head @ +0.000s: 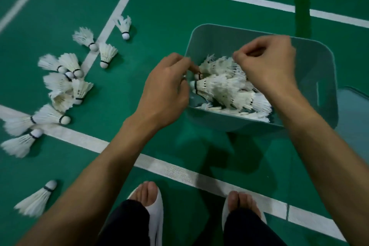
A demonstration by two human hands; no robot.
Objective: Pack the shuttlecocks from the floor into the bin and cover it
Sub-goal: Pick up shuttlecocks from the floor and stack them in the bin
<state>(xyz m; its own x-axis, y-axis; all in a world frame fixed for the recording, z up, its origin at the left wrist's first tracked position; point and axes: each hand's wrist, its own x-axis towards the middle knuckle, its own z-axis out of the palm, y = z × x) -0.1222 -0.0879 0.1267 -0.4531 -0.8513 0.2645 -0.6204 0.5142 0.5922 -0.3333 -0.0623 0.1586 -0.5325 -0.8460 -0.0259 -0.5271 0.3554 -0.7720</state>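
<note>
A teal-grey plastic bin [311, 46] stands on the green court floor, holding a heap of white feather shuttlecocks [225, 90]. My left hand [167, 90] is at the bin's left rim, fingers curled, pinching the cork end of a shuttlecock [209, 64] that lies on the heap. My right hand [267, 62] hovers over the middle of the bin with fingers curled and thumb against the index finger; I see nothing held in it. Several loose shuttlecocks [65, 86] lie scattered on the floor left of the bin. A flat teal-grey panel, apparently the lid [355, 96], lies right of the bin.
One shuttlecock [124, 26] lies by a white court line at the back and another [38, 199] at the near left. My feet in white open-toed slippers [151, 203] stand on a white line below the bin. A dark patch [302, 12] crosses the far line.
</note>
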